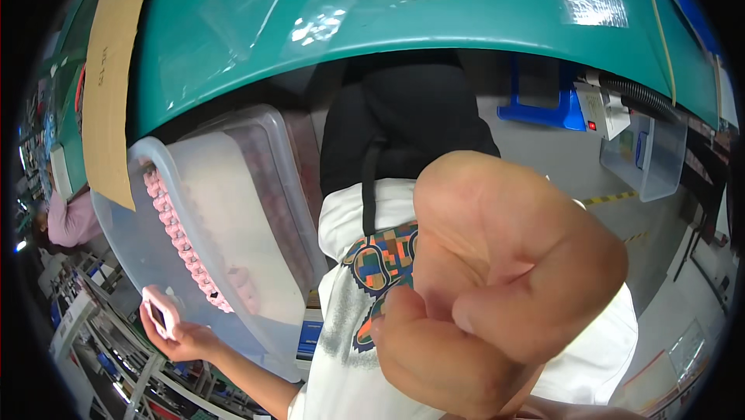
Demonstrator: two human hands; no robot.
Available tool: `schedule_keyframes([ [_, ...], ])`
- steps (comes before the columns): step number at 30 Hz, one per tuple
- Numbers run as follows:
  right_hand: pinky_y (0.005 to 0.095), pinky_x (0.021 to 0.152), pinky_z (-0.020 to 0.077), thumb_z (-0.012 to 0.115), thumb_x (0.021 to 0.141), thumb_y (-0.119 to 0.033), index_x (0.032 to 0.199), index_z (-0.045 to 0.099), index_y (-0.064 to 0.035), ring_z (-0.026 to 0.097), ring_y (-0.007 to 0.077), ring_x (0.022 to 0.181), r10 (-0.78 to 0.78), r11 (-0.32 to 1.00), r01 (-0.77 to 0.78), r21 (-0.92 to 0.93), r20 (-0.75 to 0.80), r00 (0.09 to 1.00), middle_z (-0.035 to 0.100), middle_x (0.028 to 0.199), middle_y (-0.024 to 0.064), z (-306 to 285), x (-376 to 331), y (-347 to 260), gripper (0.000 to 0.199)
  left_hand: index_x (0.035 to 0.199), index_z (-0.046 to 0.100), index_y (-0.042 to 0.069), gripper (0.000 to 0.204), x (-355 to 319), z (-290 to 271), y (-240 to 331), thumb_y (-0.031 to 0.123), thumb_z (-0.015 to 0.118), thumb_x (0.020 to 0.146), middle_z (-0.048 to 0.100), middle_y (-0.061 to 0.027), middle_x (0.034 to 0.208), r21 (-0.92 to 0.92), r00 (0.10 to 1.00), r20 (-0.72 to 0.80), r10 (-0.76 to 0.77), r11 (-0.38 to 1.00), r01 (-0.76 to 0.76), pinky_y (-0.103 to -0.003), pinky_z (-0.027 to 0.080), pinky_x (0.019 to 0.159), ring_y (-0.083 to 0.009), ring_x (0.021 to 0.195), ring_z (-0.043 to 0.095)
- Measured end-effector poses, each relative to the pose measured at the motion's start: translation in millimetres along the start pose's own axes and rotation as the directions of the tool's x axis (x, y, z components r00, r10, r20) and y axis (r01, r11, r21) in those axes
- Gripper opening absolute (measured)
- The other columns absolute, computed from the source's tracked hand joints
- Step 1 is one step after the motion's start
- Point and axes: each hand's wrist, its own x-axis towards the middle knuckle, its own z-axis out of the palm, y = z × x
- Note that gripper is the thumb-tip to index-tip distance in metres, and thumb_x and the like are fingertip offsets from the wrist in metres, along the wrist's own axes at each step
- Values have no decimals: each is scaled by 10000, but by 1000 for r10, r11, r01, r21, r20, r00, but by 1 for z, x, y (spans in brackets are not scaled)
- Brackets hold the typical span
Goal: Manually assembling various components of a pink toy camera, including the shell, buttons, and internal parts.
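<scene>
- One big green table [434,32] goes across the top. It has one shiny silver patch [594,1] near the right.
- One other person, in a pink sleeve [74,222], is far off at the left edge.
- One pair of black trousers [403,113] and one white shirt [337,303] are on the person. The shirt has one bright picture made of little coloured squares.
- One big clear tub [268,265] is under the table on the left, with a second clear tub [283,140] beside it.
- One long strip of cardboard [112,102] hangs down at the left. It has one short line of dark writing.
- One blue frame [539,117] is under the table on the right, near one small clear bin [660,160].
- One white box [601,109] there has one red switch.
- One row of pink bits [182,245] shows in the big tub, too many and too small to count surely.
- Two hands show. The right hand [504,280] is close up, its fingers curled into a fist. I cannot tell if anything is inside.
- The left hand [190,342] is lower left, by the big tub. Its fingers pinch one pink piece [169,305] with a dark middle, up at the fingertips.
</scene>
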Motion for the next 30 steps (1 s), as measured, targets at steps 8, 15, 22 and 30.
schedule_keyframes([
  [8,325,839,371,572,853,-89,772,648,-145,515,146,752,210,895,-114,-432,182,961,659,837,-43,-96,-2,48,124,1208,601,-44,731,-14,199,154,512,664,738,664,-224,1147,-513,890,315,331,848,-134,-439,530,894,-337,979,649],
  [15,353,913,486,672,822,-72,1026,690,-17,604,285,981,751,461,-244,-853,228,620,629,1116,94,-148,-21,103,212,1258,575,-82,805,-31,299,224,479,673,689,687,-216,1070,-780,641,471,606,625,-18,-399,539,826,-316,904,658],
  [22,380,1016,382,720,789,-124,1014,711,-88,573,247,1095,816,467,-245,-850,307,489,610,1216,55,-145,-32,87,227,1261,567,-96,804,-44,295,224,456,704,693,716,-153,953,-716,627,641,443,639,280,-325,554,720,-244,733,669],
  [30,398,1008,385,735,749,-121,992,718,-97,577,254,1093,830,492,-300,-817,337,445,618,1187,50,-128,-37,64,245,1295,542,-108,840,-63,311,204,508,689,742,713,-119,916,-710,589,601,541,700,81,-293,543,672,-201,689,661],
])
